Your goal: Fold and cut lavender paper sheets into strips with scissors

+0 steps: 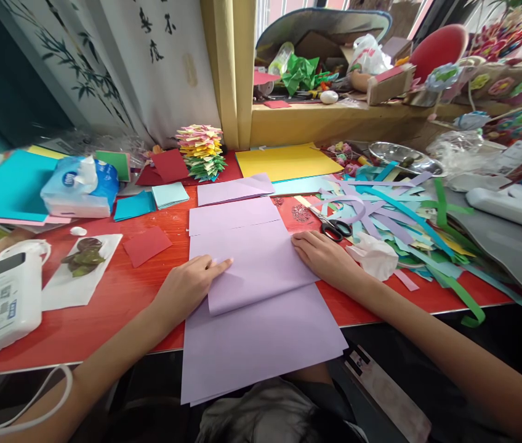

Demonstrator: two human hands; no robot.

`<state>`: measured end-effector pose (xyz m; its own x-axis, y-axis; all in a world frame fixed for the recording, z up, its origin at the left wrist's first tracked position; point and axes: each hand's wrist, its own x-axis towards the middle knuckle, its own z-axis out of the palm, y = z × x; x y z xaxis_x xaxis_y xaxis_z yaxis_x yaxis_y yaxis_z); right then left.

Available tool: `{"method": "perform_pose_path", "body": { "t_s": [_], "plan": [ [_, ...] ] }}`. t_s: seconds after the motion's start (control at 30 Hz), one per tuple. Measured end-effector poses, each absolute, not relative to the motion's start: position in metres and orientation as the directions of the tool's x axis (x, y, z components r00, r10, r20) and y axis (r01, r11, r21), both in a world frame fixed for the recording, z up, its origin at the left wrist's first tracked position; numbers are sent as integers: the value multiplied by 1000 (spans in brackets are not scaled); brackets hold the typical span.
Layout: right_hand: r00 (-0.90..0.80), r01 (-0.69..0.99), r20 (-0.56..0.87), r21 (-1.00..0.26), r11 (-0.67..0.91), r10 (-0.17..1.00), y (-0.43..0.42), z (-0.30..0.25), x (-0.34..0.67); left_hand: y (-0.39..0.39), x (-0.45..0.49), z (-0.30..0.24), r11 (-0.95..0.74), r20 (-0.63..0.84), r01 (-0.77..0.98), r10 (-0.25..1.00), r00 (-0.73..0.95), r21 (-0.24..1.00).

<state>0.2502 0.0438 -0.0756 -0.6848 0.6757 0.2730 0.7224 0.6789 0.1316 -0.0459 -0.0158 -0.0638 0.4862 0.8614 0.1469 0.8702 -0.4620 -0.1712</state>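
Observation:
A lavender sheet of paper (256, 261) lies folded over in front of me, its near fold rounded rather than creased flat. More lavender sheets (261, 351) are under it and stick out past the table's near edge. My left hand (190, 283) holds the folded sheet at its left side, fingers curled and one digit stretched across the top. At the right edge, my right hand (319, 255) grips the same sheet with its fingers close together; its thumb is hidden. Black-handled scissors (335, 230) lie just beyond my right hand. A smaller lavender piece (236, 189) lies at the far end.
Coloured paper strips (399, 215) and a crumpled tissue (374, 255) lie to the right. On the left are a tissue pack (80, 187), red paper (147, 246) and a white device (2, 307). A folded-paper stack (200, 152) and yellow sheet (289, 163) sit behind.

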Motion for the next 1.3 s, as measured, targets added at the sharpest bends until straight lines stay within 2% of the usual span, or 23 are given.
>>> {"method": "perform_pose_path", "body": {
  "t_s": [0.17, 0.37, 0.5, 0.67, 0.77, 0.83, 0.87, 0.93, 1.03, 1.17, 1.3],
  "plan": [
    [-674, 719, 205, -37, 694, 710, 34, -74, 266, -15, -47, -64, -464, 123, 865, 863, 490, -191],
    [-707, 700, -43, -183, 690, 706, 37, -68, 277, -13, -48, -57, -483, 42, 851, 865, 501, -206],
    [-726, 683, -117, -239, 690, 678, 40, -62, 280, -9, -49, -51, -491, -9, 851, 867, 498, -189],
    [-730, 679, -117, -237, 695, 673, 40, -61, 281, -4, -39, -24, -487, -101, 842, 873, 477, -233],
    [-736, 671, -91, -226, 706, 670, 40, -63, 281, -3, -14, -5, -505, 49, 804, 837, 545, -315],
    [-738, 670, -80, -214, 711, 670, 40, -64, 280, -4, 9, 1, -597, 108, 742, 752, 650, -305],
    [-738, 669, -74, -206, 714, 671, 40, -65, 280, -5, 22, 0, -691, 108, 673, 672, 732, -265],
    [-739, 668, -55, -192, 719, 671, 40, -66, 281, -8, 46, -7, -838, 25, 512, 517, 855, -188],
    [-741, 665, -32, -179, 725, 671, 39, -68, 282, -12, 74, -23, -888, 44, 418, 417, 908, -191],
    [-745, 661, -44, -179, 729, 665, 40, -70, 283, -14, 89, -35, -870, 115, 437, 422, 899, -228],
    [-744, 661, -38, -185, 727, 667, 41, -70, 284, -17, 82, -38, -850, 120, 479, 464, 878, -218]
  ]
}}
